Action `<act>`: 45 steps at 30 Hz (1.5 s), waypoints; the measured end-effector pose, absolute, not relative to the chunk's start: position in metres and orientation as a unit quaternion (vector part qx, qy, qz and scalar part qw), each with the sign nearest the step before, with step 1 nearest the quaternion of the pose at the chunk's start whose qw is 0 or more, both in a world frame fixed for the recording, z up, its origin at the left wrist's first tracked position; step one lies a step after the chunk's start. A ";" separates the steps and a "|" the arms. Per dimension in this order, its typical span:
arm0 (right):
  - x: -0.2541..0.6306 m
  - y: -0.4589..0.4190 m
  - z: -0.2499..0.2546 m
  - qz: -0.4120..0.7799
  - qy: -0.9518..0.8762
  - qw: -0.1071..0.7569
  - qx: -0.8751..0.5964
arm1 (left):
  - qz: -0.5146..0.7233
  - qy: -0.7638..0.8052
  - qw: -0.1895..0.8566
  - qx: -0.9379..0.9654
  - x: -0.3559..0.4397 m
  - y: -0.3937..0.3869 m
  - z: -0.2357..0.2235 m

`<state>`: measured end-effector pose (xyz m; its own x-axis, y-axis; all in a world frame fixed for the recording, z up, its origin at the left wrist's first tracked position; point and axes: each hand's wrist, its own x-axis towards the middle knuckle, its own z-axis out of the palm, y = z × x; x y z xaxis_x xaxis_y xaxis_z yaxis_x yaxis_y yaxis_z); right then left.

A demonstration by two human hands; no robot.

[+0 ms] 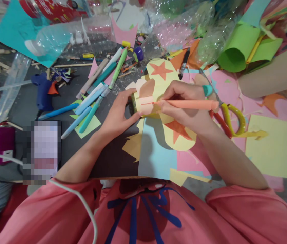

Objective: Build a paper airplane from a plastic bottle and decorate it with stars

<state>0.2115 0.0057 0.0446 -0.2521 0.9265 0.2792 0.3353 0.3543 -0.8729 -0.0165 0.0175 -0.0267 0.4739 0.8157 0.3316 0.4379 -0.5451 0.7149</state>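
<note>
My left hand (116, 113) steadies a paper craft (147, 105) between thumb and fingers at its left edge. The craft has a pale pinkish middle with an orange line on it, and pale yellow wing-like pieces (156, 63) bearing orange stars (161, 71), one above and one below. In my right hand (193, 118) is an orange felt-tip marker (196, 104), pinched near its tip, which meets or nearly meets the craft's middle. Part of the craft is hidden under my right fingers. Light blue paper (156, 149) lies beneath.
Several markers (95, 110) and a blue glue gun (42, 91) lie left, near a phone (45, 145). Yellow-handled scissors (242, 122) and yellow paper (273, 145) are right. Plastic bottles (77, 35) crowd the back. Another person's arm (273, 73) reaches in from the right.
</note>
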 end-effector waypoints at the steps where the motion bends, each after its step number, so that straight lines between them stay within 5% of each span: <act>1: 0.211 0.006 0.044 0.348 -0.701 0.433 -0.447 | 0.337 0.385 0.276 0.813 -0.016 0.017 -0.027; 8: 0.208 0.003 0.044 0.272 -0.691 0.514 -0.429 | 0.337 0.404 0.263 0.809 -0.018 0.018 -0.031; 45: 0.195 -0.005 0.036 0.193 -0.773 0.446 -0.408 | 0.339 0.411 0.296 0.793 -0.018 0.019 -0.031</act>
<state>0.1952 -0.0047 0.0363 -0.2680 0.8029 0.5324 0.4590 0.5923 -0.6622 -0.0179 0.0192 -0.0306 0.4322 0.8524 0.2943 0.4519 -0.4871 0.7474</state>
